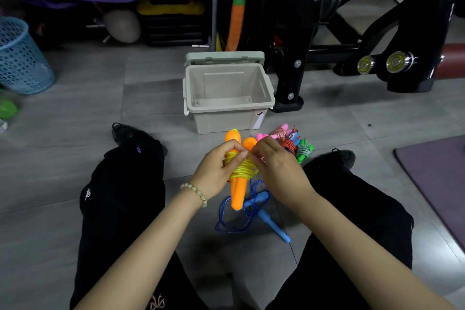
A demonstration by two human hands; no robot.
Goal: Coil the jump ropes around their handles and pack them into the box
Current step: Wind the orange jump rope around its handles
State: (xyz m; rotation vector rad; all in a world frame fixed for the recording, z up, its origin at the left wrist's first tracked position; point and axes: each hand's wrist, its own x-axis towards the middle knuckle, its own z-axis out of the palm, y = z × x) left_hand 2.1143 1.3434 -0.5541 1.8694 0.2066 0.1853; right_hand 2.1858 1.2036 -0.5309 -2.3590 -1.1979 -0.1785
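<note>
Head view: left hand (216, 171) grip closed around orange handles (236, 191) — yellow rope (241, 167) coiled around them. Right hand (275, 163) pinches rope at coil. Blue jump rope (251, 211) loose on floor below. Coiled ropes (293, 143) beside open box (227, 98) — nothing inside.

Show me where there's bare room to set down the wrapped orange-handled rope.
The box is bare inside, its lid open. Bare floor lies left of the box, beyond the left knee. It is crowded right of the hands, where coiled ropes pile up, and below them, where the loose blue rope sprawls.
</note>
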